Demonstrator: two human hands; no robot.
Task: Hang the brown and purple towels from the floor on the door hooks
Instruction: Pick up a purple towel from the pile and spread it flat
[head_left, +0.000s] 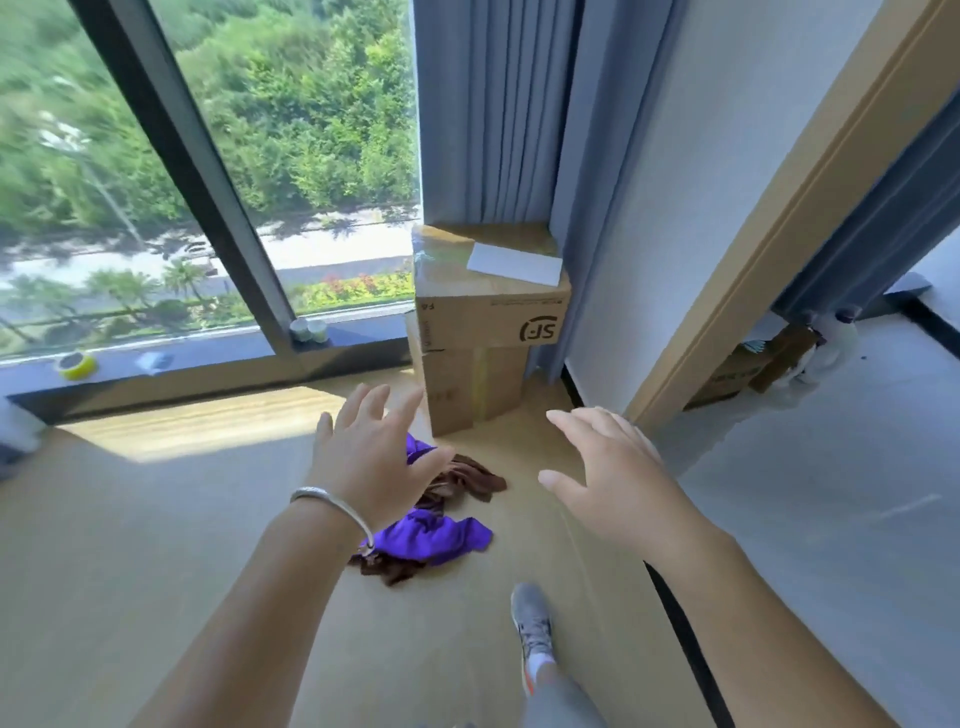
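We reach both hands out above the pale wooden floor (208, 545), the left hand (371, 457) and right hand (605, 478) each with the grip apart, fingers spread, holding nothing. Below them the soft purple towel (431, 535) and brown towel (467, 478) lie crumpled together in a heap, near stacked cardboard boxes (488, 332) with taped, glossy tops.

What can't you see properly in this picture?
Head view:
- Purple towel: partly hidden behind the left hand.
- Brown towel: bunched, partly under the purple one.
- Door hooks: out of frame.
- Box print: too small to read.
- Trees outside: blurred.
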